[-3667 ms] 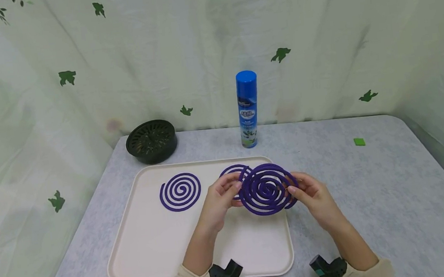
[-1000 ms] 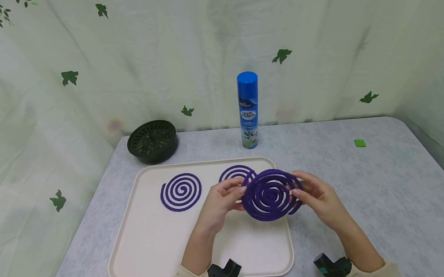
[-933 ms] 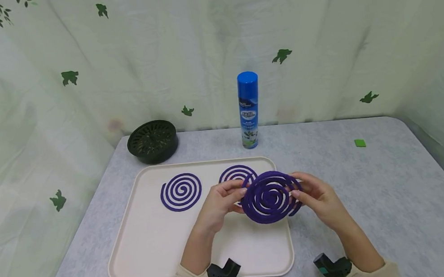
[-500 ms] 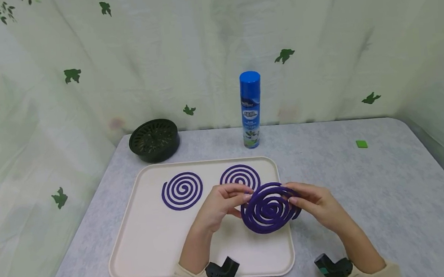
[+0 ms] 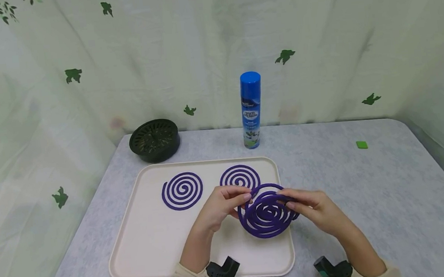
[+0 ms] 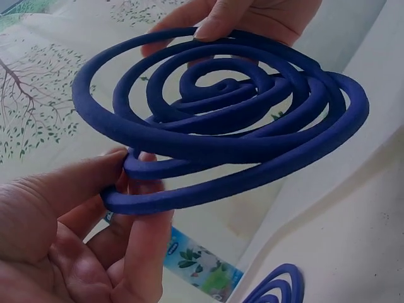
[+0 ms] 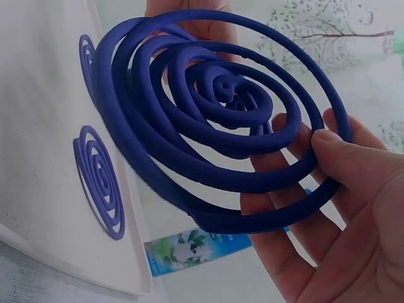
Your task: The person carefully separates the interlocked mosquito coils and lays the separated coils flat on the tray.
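Note:
Two dark purple mosquito coils (image 5: 269,218), nested in each other, are held up over the right part of the cream tray (image 5: 156,249). My left hand (image 5: 222,207) pinches the outer ring of one coil between thumb and fingers at its left side. At the right side my right hand (image 5: 314,209) pinches an outer ring, its thumb (image 7: 344,154) on top and fingers beneath. In the left wrist view the rings (image 6: 221,142) cross and partly separate. Two single coils lie flat on the tray, a left coil (image 5: 182,191) and a right coil (image 5: 238,173), partly behind my left hand.
Behind the tray stand a dark green round slotted holder (image 5: 154,141) at the left and a blue spray can (image 5: 251,110). A small green square (image 5: 362,145) lies on the grey table (image 5: 374,199) to the right. A leaf-print curtain (image 5: 212,44) hangs behind.
The held coils have come lower and nearer to me and tilted. Their rings now show more apart at the far edge. My right hand has shifted down and slightly left.

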Available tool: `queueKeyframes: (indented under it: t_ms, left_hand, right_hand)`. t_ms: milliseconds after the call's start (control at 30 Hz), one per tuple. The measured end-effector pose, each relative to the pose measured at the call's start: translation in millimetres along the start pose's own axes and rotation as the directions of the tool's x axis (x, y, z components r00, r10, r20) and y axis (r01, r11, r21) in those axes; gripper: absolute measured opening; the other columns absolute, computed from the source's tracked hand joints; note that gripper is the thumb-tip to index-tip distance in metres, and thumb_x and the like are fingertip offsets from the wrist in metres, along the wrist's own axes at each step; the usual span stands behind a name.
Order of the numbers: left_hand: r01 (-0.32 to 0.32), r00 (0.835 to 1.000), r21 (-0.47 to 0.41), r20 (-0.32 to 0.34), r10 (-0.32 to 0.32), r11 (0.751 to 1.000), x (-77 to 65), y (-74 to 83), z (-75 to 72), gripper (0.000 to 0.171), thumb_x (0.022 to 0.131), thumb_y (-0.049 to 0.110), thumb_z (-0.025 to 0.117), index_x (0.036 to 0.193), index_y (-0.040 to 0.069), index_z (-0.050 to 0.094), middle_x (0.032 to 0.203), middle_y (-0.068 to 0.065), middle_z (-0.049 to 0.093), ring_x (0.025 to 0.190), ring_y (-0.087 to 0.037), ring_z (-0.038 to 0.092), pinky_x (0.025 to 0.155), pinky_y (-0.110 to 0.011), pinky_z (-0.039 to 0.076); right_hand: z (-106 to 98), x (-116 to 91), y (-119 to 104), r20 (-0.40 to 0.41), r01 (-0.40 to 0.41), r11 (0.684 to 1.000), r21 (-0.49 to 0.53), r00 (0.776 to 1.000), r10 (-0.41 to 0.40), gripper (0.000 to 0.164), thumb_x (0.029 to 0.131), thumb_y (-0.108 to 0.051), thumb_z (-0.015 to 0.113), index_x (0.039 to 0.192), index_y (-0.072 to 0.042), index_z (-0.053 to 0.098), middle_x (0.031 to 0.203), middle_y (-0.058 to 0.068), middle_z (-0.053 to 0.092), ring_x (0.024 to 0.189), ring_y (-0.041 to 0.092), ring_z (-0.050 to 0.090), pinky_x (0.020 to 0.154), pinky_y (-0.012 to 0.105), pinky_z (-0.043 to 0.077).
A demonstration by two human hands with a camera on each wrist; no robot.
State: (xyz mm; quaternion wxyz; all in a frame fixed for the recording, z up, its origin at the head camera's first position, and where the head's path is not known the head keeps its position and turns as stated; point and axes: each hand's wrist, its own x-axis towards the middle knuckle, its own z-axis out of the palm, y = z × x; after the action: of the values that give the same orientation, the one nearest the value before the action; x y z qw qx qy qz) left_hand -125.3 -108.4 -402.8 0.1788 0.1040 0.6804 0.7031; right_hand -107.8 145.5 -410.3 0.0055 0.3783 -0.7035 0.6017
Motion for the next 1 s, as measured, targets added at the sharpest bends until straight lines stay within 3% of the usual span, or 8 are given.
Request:
queueKeyframes:
  t_ms: [267,433,567,767,867,1000]
  left_hand:
    - [-0.015,0.999,0.053,-0.047,0.017,0.999,1.2,-2.1,0.2,0.024,0.086,0.009,0.06,0.103,-0.008,0.061,0.077,0.003,0.061,0.069,-0.011,0.055,0.046,-0.021,0.044]
    - [-0.032,0.997,0.068,-0.073,0.037,0.997,1.6,-3.6,-1.1,0.022,0.087,0.008,0.059,0.103,-0.007,0.061,0.08,-0.002,0.064,0.068,-0.012,0.056,0.046,-0.021,0.044]
    - [-0.035,0.997,0.07,-0.067,0.039,0.997,1.2,-2.9,-1.2,0.02,0.088,0.008,0.057,0.103,-0.005,0.061,0.086,-0.008,0.065,0.071,-0.013,0.058,0.047,-0.022,0.045]
    - [-0.051,0.997,0.083,-0.06,0.056,0.995,1.3,-2.7,0.2,0.02,0.09,0.009,0.054,0.105,-0.004,0.059,0.088,-0.009,0.064,0.073,-0.013,0.058,0.048,-0.021,0.045]
    - [-0.06,0.997,0.08,-0.036,0.063,0.995,1.5,-3.1,0.9,0.02,0.091,0.01,0.052,0.105,-0.004,0.057,0.089,-0.008,0.064,0.074,-0.012,0.056,0.05,-0.021,0.044]
    - [-0.075,0.997,0.073,0.0,0.075,0.995,2.1,-3.2,1.9,0.02,0.092,0.008,0.049,0.106,-0.006,0.054,0.09,-0.008,0.064,0.074,-0.009,0.055,0.059,-0.021,0.044]
  right_hand:
    - [1.9,-0.1,3.9,-0.052,-0.039,0.998,0.051,0.998,0.042,0.033,0.086,0.015,0.047,0.118,0.009,0.051,0.115,0.003,0.057,0.098,0.012,0.057,0.079,0.022,0.048]
    - [2.5,0.2,4.4,-0.03,-0.017,0.999,0.044,0.999,0.018,0.032,0.086,0.015,0.046,0.116,0.006,0.055,0.113,0.004,0.058,0.097,0.012,0.057,0.077,0.022,0.049]
    - [1.8,0.5,0.5,-0.003,-0.002,1.0,-0.013,1.0,0.002,0.031,0.085,0.016,0.048,0.11,0.003,0.059,0.107,0.005,0.062,0.095,0.013,0.058,0.077,0.023,0.049]
    - [1.7,1.3,-2.8,0.002,-0.012,1.0,-0.003,1.0,0.012,0.029,0.084,0.016,0.048,0.108,0.003,0.061,0.105,0.007,0.063,0.099,0.014,0.057,0.084,0.027,0.047]
    - [2.6,1.0,-1.2,-0.022,-0.004,1.0,-0.024,1.0,0.004,0.031,0.086,0.014,0.047,0.112,0.002,0.059,0.109,0.007,0.061,0.101,0.013,0.057,0.084,0.025,0.046]
    - [5.2,0.7,1.5,-0.074,-0.064,0.998,-0.001,0.995,0.064,0.031,0.088,0.01,0.047,0.118,0.004,0.052,0.112,0.009,0.058,0.098,0.014,0.058,0.079,0.023,0.048]
